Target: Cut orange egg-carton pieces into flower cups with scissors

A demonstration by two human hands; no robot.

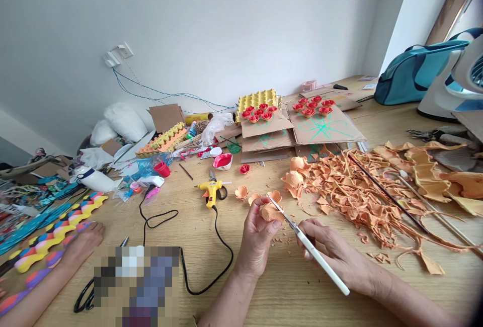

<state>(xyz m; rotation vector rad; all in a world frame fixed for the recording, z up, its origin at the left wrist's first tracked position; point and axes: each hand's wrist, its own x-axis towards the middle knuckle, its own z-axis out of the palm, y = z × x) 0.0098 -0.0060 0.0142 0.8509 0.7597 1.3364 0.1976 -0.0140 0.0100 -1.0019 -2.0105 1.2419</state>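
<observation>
My left hand [257, 239] is closed around a small orange egg-carton cup [270, 212], held just above the wooden table [294, 287]. My right hand [339, 256] grips white-handled scissors [313, 250], whose blades reach up and left to the cup's edge. Small orange cut cups [242, 192] lie on the table just beyond my left hand. A large heap of orange carton scraps [350, 191] spreads to the right of both hands.
A yellow glue gun [210, 189] with a black cord [211, 251] lies left of my hands. Red paper roses [258, 111] sit on cardboard sheets [324, 128] behind. Another person's hand [81, 241] rests at the left by coloured strips [56, 231]. A teal bag [411, 73] stands far right.
</observation>
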